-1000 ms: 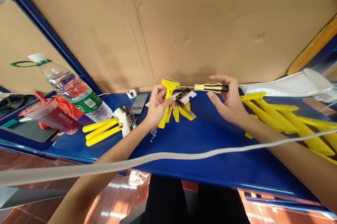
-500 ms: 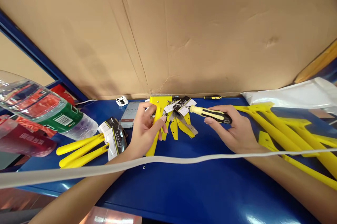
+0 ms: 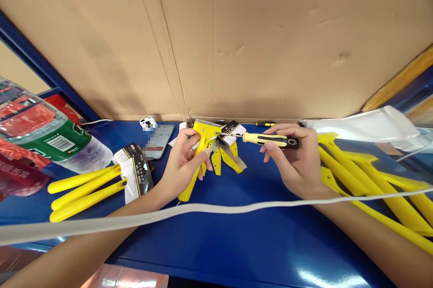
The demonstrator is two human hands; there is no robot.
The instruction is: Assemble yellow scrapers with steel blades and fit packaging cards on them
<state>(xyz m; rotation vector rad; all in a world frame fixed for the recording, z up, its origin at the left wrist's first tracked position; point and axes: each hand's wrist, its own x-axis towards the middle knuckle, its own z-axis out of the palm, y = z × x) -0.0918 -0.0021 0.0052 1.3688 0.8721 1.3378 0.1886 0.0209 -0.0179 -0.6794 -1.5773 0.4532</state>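
My left hand is closed around a yellow scraper, whose wide head with a thin metal edge points up and away. In my right hand is a screwdriver with a cream and black handle. Its shaft points left, and the tip is at the right side of the scraper head, near a screw hole; whether it sits in a screw I cannot tell. Beneath and behind lie several loose yellow blade covers, metal blades and black-and-white cards.
Yellow handles and packaging cards lie at left beside a water bottle. A phone and a small screwdriver lie toward the cardboard. Yellow scraper bodies are piled right. A white cord crosses in front.
The scraper has tilted, its head turning slightly clockwise and its handle end swinging left. The screwdriver has levelled out, with its tip still at the scraper head. The view has shifted a little.
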